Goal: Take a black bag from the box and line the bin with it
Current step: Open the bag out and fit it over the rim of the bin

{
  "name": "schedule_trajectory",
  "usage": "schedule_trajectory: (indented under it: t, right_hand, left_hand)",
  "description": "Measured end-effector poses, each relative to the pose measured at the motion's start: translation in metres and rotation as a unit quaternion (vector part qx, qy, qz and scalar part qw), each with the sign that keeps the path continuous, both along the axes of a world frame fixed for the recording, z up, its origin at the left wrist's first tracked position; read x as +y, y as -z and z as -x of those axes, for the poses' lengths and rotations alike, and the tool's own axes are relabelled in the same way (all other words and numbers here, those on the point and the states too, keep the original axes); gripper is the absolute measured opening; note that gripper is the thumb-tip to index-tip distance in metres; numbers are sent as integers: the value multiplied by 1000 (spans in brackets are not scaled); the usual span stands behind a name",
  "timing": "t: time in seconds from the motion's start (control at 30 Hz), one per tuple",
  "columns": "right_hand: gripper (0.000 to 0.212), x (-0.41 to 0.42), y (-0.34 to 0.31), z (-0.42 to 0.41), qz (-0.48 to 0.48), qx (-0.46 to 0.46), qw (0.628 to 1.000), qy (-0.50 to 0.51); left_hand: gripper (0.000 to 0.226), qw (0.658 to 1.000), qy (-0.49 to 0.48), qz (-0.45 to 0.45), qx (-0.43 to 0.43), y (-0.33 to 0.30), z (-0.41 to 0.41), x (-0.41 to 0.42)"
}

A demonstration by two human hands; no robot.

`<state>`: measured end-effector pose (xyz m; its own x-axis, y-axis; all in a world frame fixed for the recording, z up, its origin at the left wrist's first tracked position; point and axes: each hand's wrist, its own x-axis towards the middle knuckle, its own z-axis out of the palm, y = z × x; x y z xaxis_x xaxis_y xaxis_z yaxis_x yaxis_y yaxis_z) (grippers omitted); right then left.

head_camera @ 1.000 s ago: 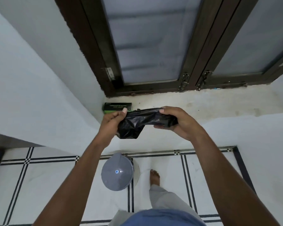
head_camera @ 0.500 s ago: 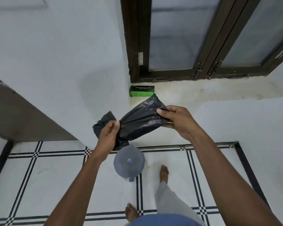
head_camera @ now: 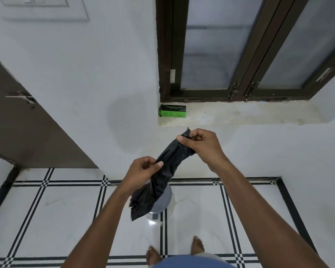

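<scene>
A black bag [head_camera: 162, 175] hangs stretched and still folded between my hands, slanting from upper right to lower left. My right hand [head_camera: 200, 147] pinches its top end between thumb and fingers. My left hand [head_camera: 141, 175] pinches the bag lower down, and the loose end dangles below it. The grey bin [head_camera: 163, 200] stands on the floor right under the bag, mostly hidden by it. The green and black box [head_camera: 172, 111] lies on the window sill, at its left end.
A white wall rises ahead with a dark-framed window [head_camera: 240, 55] above the sill. A brown door [head_camera: 17, 117] stands at the left. The floor is white tile with black lines [head_camera: 46, 200]. My bare feet [head_camera: 153, 256] stand just behind the bin.
The bag has been drawn out from a wide bundle into a long narrow strip. My right hand has risen, my left has dropped, and the view has stepped back from the sill.
</scene>
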<state>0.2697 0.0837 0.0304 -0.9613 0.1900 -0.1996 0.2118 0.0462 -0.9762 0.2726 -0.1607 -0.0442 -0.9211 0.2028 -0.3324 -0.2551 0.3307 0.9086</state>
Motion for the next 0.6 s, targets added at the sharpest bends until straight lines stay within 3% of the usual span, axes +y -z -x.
schedule_trajectory:
  t: [0.07, 0.1, 0.17, 0.23, 0.3, 0.37, 0.47, 0.6]
  right_hand:
    - [43, 0, 2, -4, -38, 11, 999, 0]
    - [43, 1, 4, -6, -50, 15, 999, 3]
    - [35, 3, 6, -8, -13, 11, 1000, 20]
    - [25, 8, 4, -7, 80, -15, 996, 32]
    - [15, 20, -1, -5, 148, -40, 988, 22]
    - [9, 37, -7, -2, 186, -61, 981, -4]
    - [11, 61, -11, 3, 255, -79, 962, -52]
    - [28, 77, -13, 12, 338, -48, 940, 6]
  left_hand:
    - [31, 993, -39, 76, 77, -1, -3, 11]
    - [37, 991, -43, 77, 102, -5, -3, 17]
    - [56, 997, 15, 11, 73, -13, -5, 29]
    - [103, 991, 106, 64, 42, -14, -7, 35]
    - [151, 978, 110, 170, 57, -6, -3, 37]
    - [167, 976, 95, 187, 60, 0, 10, 31]
    - [142, 978, 155, 137, 33, 1, 33, 27]
    - [40, 984, 165, 72, 4, -9, 40, 42]
